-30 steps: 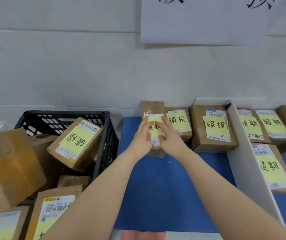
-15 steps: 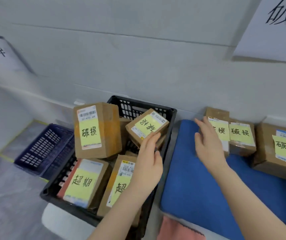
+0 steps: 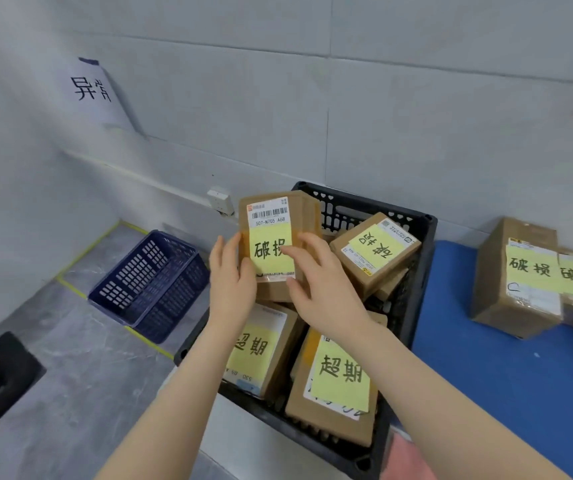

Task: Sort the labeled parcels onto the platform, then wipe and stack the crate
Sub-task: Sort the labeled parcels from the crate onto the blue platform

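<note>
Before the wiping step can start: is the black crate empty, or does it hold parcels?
Not empty: at least three labeled parcels lie inside the black crate.

Upright yellow-labeled parcel [image 3: 269, 216] in black crate [image 3: 375, 203]
</note>
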The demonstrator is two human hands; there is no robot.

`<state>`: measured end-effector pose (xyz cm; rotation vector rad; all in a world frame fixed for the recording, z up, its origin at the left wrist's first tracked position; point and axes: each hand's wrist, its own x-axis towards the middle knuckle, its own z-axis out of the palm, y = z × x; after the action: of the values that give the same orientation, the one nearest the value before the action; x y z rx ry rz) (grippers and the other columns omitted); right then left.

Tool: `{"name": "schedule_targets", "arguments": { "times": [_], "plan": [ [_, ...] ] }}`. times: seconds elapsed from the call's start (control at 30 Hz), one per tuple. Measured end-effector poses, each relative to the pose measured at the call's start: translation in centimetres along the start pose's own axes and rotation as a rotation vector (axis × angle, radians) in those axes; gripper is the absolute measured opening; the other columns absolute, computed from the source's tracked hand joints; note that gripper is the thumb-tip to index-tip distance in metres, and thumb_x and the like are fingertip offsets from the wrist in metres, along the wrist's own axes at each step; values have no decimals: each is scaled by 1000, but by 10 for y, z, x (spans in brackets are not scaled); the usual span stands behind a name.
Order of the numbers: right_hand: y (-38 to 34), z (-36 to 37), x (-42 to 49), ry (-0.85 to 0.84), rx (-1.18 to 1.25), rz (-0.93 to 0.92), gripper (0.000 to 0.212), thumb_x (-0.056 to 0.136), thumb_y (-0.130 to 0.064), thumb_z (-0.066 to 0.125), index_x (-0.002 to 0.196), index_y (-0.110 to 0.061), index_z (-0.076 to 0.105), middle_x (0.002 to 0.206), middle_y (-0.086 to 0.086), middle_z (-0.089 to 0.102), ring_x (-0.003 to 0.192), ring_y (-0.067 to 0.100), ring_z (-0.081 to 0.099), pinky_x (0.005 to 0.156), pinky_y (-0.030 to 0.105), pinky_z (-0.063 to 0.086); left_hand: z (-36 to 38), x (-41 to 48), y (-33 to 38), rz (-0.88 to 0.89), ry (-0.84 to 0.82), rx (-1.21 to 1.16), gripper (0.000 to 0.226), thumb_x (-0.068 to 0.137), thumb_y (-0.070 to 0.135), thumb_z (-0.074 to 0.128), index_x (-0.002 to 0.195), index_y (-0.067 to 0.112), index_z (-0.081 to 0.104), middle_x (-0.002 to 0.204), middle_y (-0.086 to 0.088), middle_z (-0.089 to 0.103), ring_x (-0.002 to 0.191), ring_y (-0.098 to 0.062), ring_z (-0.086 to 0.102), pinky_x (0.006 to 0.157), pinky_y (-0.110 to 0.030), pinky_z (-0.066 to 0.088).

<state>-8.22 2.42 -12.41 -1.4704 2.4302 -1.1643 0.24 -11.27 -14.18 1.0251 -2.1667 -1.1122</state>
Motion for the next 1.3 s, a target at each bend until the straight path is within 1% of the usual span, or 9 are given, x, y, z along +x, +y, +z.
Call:
{"name": "schedule_targets", "arguments": {
  "times": [0.13, 0.27, 0.43, 0.53, 0.6, 0.7, 0.83, 1.03, 1.3],
  "plan": [
    [6, 11, 13, 21, 10, 30, 47, 92, -18, 54, 138, -25, 44, 157, -8, 11, 143, 4, 15, 109, 15, 22, 3, 17, -6, 115, -138, -11, 52, 102, 18, 32, 151, 32, 19, 157, 8, 15, 137, 10, 9, 97, -6, 13],
    [8, 9, 8, 79, 154, 143, 50, 91, -13, 55, 137, -31, 43, 158, -13, 8, 140, -5, 11, 91, -6, 23, 4, 11, -1, 193, -133, -40, 53, 101, 16, 36, 150, 33, 22, 155, 14, 13, 119, 33, 9, 84, 10, 17],
    [-2, -14, -3, 224, 211, 176, 53, 90, -9, 53, 138, -27, 41, 157, -13, 10, 144, 0, 11, 94, -5, 22, 8, 0, 28, 374, -44, -13, 55, 100, 16, 38, 150, 30, 23, 158, 10, 10, 139, 7, 13, 109, -27, 30],
    [-1, -52, -25, 324, 226, 189, 53, 92, -8, 51, 140, -28, 40, 157, -17, 8, 142, -2, 15, 94, 11, 40, 18, -17, 63, 565, -86, 39, 55, 97, 21, 36, 150, 26, 23, 159, 11, 4, 134, 17, 6, 107, -17, 19],
    [4, -80, -51, 386, 205, 217, 53, 94, -7, 50, 142, -26, 39, 157, -16, 9, 140, -8, 13, 94, 6, 37, 31, -36, 87, 667, -154, 65, 55, 96, 25, 34, 150, 24, 24, 159, 12, 4, 132, 12, 12, 104, -8, 13],
    [17, -117, -102, 443, 182, 302, 52, 95, -5, 49, 142, -26, 38, 156, -20, 10, 136, -17, 12, 94, 1, 31, 60, -70, 114, 765, -293, 113, 55, 96, 29, 32, 150, 27, 23, 158, 19, 0, 132, -9, 27, 103, -20, 22],
    [39, -151, -178, 506, 125, 439, 51, 96, -9, 49, 140, -33, 39, 154, -28, 10, 139, -9, 16, 100, 22, 43, 109, -125, 137, 816, -459, 98, 55, 95, 30, 33, 149, 31, 23, 156, 25, -3, 128, -12, 25, 99, -19, 20],
    [67, -192, -273, 530, 71, 593, 45, 97, -16, 49, 137, -35, 42, 151, -27, 13, 132, -12, 27, 85, 25, 52, 170, -206, 160, 844, -613, 54, 52, 97, 32, 32, 149, 35, 22, 150, 33, -5, 118, 0, 20, 82, -3, 23],
    [119, -208, -347, 399, 57, 708, 41, 96, -19, 50, 135, -32, 45, 149, -23, 17, 120, -25, 26, 85, 22, 51, 232, -273, 152, 729, -738, 129, 53, 98, 33, 39, 148, 38, 22, 154, 28, -1, 118, -7, 25, 88, -17, 28]
  ]
}}
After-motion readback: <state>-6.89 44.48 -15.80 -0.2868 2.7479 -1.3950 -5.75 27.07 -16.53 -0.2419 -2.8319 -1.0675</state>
